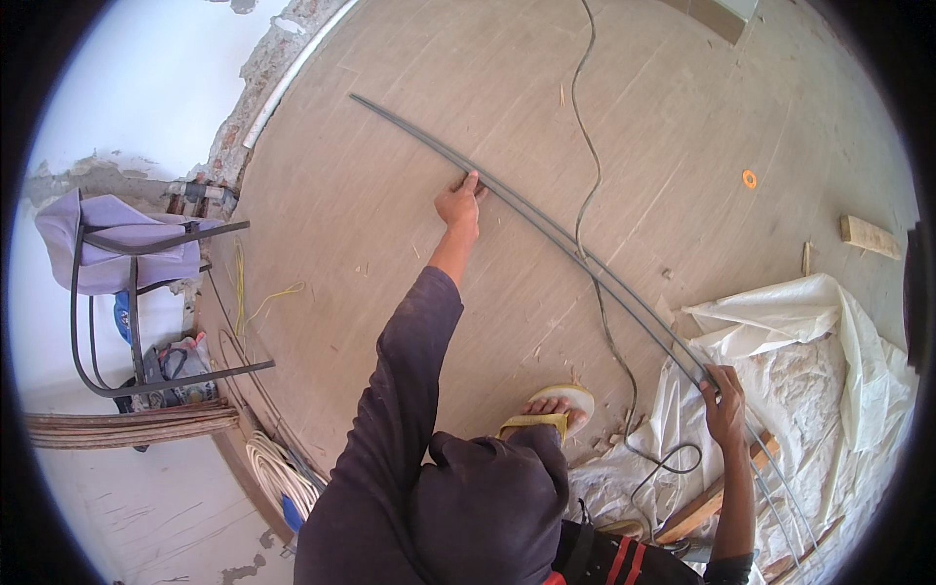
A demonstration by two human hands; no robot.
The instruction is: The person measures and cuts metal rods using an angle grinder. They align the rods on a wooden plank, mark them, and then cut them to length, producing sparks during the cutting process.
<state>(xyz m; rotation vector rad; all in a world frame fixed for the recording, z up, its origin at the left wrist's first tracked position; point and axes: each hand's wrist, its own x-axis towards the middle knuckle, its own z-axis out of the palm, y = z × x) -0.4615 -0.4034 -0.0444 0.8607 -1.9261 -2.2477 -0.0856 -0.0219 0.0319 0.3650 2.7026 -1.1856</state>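
Two long, thin grey rods (546,220) run slantwise over the floor, from the upper left down to the lower right. Their far ends come together in a point, while toward my right side they lie slightly apart. My left hand (458,207) pinches them between thumb and fingers, some way in from the far end. At the lower right, my right hand (723,408) is closed around both rods, which carry on past it over a white plastic sheet. Beneath them passes a dark cable (592,166).
A crumpled white sheet (780,327) and a wooden board (702,507) lie at the lower right. A lilac-covered chair (141,239) stands left, near bundled pipes (136,426) and coiled cable (278,468). An orange ring (749,178) and wood block (870,237) are at the right.
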